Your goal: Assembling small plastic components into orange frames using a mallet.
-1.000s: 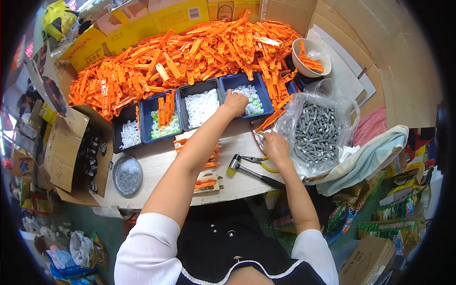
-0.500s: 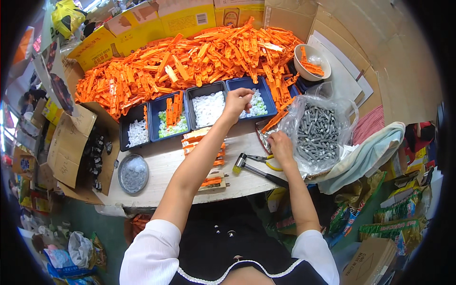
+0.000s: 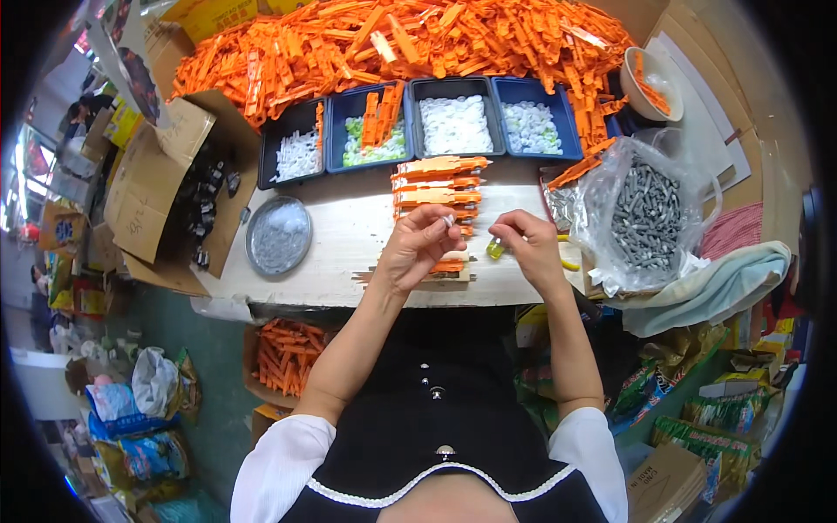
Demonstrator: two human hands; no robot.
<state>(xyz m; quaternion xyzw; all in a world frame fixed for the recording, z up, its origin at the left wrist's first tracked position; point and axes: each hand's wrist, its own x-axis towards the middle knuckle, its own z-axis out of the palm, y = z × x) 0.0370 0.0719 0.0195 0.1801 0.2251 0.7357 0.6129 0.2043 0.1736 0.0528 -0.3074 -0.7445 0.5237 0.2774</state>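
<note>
Over the front of the table, my left hand (image 3: 414, 248) pinches a small white piece (image 3: 449, 220) between thumb and fingers. Close to its right, my right hand (image 3: 534, 253) has thumb and fingertips together; what they hold, if anything, is too small to make out. Just below those fingertips shows the yellow head of a hammer (image 3: 495, 250), the rest mostly covered by the hand. A row of orange plastic parts (image 3: 436, 193) lies beyond my left hand. More orange parts (image 3: 451, 266) rest on a wooden block, partly hidden by that hand.
Trays of small white and green pieces (image 3: 455, 122) line the table before a large heap of orange parts (image 3: 418, 44). A bag of grey pieces (image 3: 645, 213) lies right. A round dish (image 3: 279, 235) and a carton of black parts (image 3: 166, 192) stand left.
My left hand has come back from the far right tray toward me, now with a white piece. My right hand has moved from beside the grey-piece bag to above the hammer. The view has shifted.
</note>
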